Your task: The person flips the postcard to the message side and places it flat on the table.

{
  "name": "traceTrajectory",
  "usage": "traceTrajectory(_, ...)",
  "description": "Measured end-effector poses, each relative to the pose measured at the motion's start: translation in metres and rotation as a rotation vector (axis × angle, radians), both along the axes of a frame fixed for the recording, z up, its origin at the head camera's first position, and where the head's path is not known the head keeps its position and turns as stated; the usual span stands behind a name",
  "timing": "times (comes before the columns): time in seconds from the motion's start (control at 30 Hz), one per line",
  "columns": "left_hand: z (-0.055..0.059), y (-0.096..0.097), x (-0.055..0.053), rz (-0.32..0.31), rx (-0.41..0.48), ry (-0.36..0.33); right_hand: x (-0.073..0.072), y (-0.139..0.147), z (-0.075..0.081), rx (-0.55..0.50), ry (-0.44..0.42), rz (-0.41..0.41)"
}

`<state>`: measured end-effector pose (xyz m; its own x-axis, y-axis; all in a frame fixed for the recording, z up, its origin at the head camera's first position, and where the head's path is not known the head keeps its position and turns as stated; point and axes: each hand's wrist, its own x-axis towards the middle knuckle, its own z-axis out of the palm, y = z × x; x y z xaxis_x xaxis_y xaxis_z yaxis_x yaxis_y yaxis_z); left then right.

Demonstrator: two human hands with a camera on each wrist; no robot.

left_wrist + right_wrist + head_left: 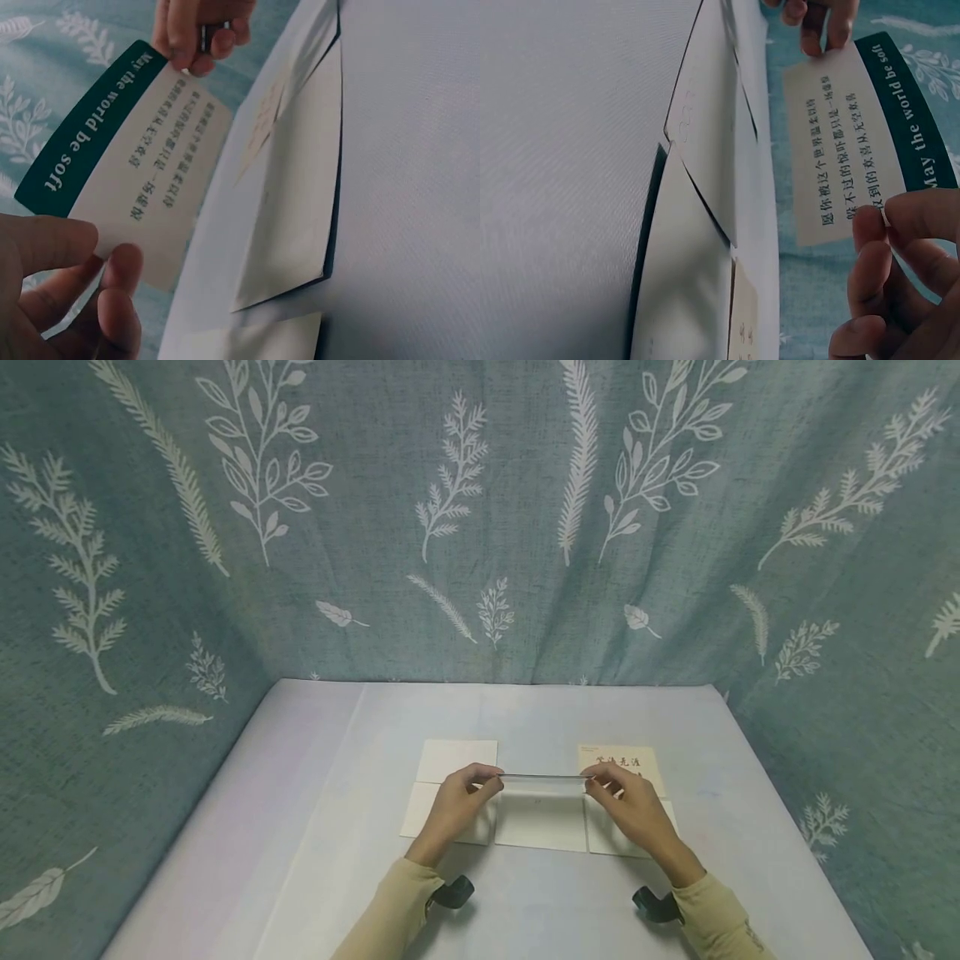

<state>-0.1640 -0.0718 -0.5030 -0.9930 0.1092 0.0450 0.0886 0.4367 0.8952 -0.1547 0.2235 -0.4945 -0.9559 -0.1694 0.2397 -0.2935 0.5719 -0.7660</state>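
My left hand (463, 800) and right hand (636, 803) pinch a postcard (161, 142) between thumb and fingers at its two sides. The head view shows the postcard almost edge-on, raised above the table. Both wrist views show its cream face with lines of Chinese characters and a dark green band reading "May the world be soft". Below it lies a pale card (540, 828) in the middle of the front row. A front left card (420, 814) and a front right card (611, 837) lie beside it, partly covered by my hands.
Behind the front row, a blank card (459, 758) lies at left and a cream card with dark characters (643, 760) at right. All rest on a white table (337, 827). A green leaf-patterned curtain (517, 527) hangs behind and along both sides.
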Motion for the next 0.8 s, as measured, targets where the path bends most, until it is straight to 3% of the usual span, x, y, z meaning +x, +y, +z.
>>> traceTrajectory(0.27, -0.0010, 0.0004, 0.0010, -0.038, 0.003, 0.038, 0.0000, 0.0041, 0.0020, -0.027, 0.007, 0.025)
traceTrajectory(0.5, 0.0009, 0.0000, 0.0012, -0.050, 0.004, 0.081, -0.0006, 0.0051, 0.0055, -0.033, -0.061, -0.006)
traceTrajectory(0.6, 0.0021, -0.0003, 0.0015, -0.051, 0.004, 0.067, -0.0015, 0.0046, 0.0063, -0.033, -0.082, -0.020)
traceTrajectory(0.8, -0.0019, 0.0020, 0.0015, -0.033, -0.056, 0.124, -0.0016, 0.0056, 0.0046, -0.013, -0.038, -0.003)
